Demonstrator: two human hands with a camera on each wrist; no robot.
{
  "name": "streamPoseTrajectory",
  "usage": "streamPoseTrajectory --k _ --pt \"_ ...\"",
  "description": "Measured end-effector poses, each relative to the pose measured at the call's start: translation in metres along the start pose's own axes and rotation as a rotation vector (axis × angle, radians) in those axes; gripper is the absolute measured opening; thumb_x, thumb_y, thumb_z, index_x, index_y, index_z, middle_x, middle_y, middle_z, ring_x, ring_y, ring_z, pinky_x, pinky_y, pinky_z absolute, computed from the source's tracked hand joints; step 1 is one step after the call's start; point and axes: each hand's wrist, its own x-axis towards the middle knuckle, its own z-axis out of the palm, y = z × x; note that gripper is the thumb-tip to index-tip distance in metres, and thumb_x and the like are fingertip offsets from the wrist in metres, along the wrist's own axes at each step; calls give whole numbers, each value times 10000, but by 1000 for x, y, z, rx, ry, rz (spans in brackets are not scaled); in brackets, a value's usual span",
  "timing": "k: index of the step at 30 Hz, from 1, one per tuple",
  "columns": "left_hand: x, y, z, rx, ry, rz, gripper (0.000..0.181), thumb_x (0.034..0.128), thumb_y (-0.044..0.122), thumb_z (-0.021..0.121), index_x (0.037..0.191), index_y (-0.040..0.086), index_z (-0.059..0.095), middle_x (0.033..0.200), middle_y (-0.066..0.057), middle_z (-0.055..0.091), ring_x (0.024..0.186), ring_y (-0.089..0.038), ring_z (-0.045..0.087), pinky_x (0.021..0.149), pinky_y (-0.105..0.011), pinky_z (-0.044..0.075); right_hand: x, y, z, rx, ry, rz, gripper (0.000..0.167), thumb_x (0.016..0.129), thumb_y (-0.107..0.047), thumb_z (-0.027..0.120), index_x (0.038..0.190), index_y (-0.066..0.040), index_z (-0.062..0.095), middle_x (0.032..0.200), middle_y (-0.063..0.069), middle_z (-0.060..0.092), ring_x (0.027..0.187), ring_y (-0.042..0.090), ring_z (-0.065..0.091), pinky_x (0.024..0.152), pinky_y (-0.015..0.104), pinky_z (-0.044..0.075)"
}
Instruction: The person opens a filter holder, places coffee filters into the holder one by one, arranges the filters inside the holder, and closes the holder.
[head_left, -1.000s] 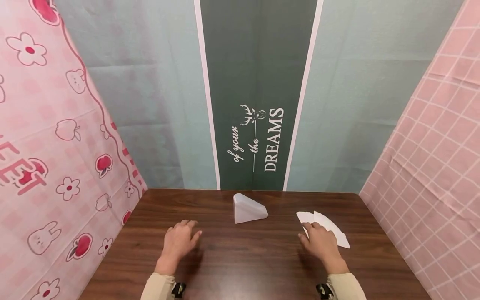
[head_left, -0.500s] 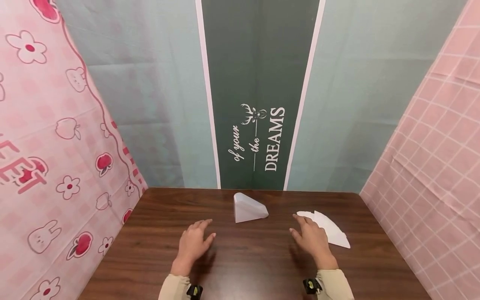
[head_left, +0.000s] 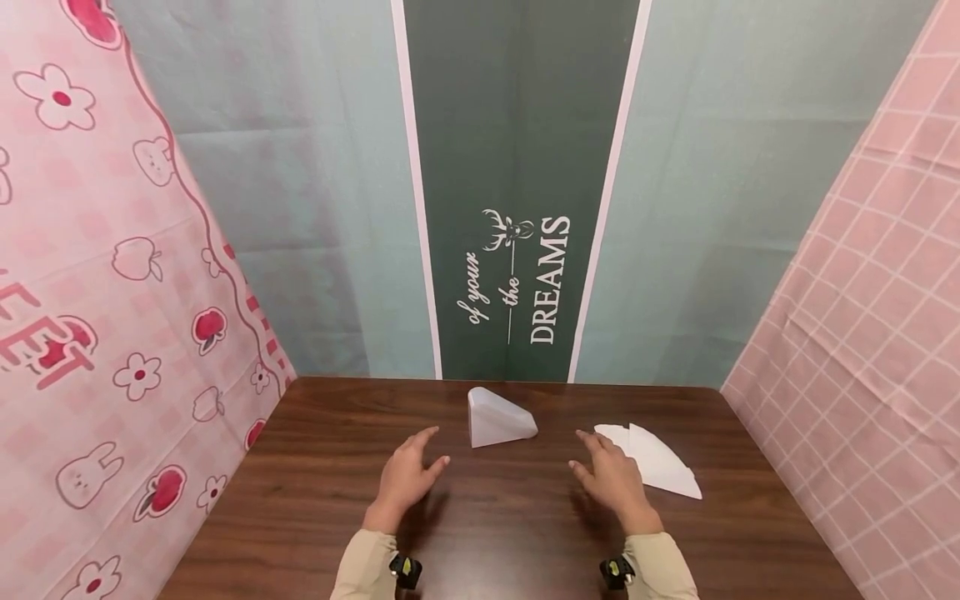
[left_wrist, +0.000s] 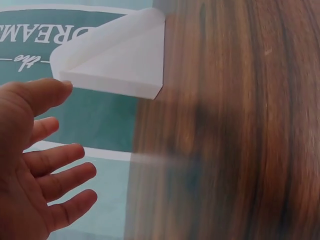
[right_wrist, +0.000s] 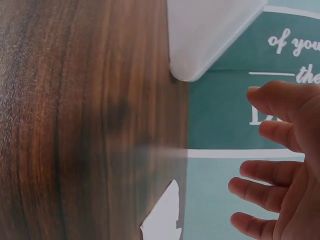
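Observation:
A translucent white wedge-shaped holder (head_left: pixel 498 419) stands at the back middle of the table; the left wrist view shows its flat side (left_wrist: pixel 120 60), the right wrist view its rounded narrow end (right_wrist: pixel 200 45). To its left and nearer the front, my left hand (head_left: pixel 405 477) hovers with fingers spread and nothing held. My right hand (head_left: pixel 613 479) is held over the table with relaxed fingers, empty, just left of a fan-shaped white paper piece (head_left: pixel 656 458). Part of that paper (right_wrist: pixel 162 215) also shows low in the right wrist view.
The brown wooden table (head_left: pixel 495 533) ends at a green hanging cloth (head_left: pixel 517 125) with white lettering. A pink patterned cloth (head_left: pixel 172 333) hangs on the left, a pink checked one (head_left: pixel 862 317) on the right.
Both hands have moved inward toward each other, the left one rightward and the right one leftward off the paper. Holder and paper have stayed in place.

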Motion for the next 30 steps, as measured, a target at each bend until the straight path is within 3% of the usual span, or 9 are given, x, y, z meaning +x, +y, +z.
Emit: streamPoseTrajectory --k 7,11,20,26,30 --pt "13 4 14 -171 -32 -26 497 835 221 698 1267 41 531 1195 -188 573 1036 -363 562 808 -496 463 5 -4 9 54 45 -61 476 829 -286 683 1190 5 575 1125 249 568 958 427 561 718 562 452" --pt "20 10 20 -278 -46 -56 480 835 174 697 1264 48 523 1166 -201 583 993 -391 568 783 -496 468 11 -9 13 85 25 -61 446 830 -259 683 1173 9 588 1123 235 580 989 406 562 741 553 452" --pt "34 11 32 -360 -19 -124 471 823 127 709 1249 37 527 1153 -214 585 984 -382 575 772 -480 478 22 -16 23 102 -55 -9 470 834 -235 680 1243 -31 566 1201 201 560 1086 370 530 857 527 423" --pt "46 12 36 -443 -12 -124 474 813 87 709 1236 -12 519 1147 -268 567 993 -406 570 805 -496 468 26 -19 26 125 -45 -11 506 828 -255 691 1260 -31 551 1211 202 556 1084 371 531 873 521 418" --pt "53 13 40 -454 -7 -158 470 801 80 720 1224 2 533 1140 -253 574 973 -378 579 805 -479 472 31 -21 28 150 -55 -3 500 836 -251 682 1266 -35 548 1220 198 553 1082 367 534 869 513 426"
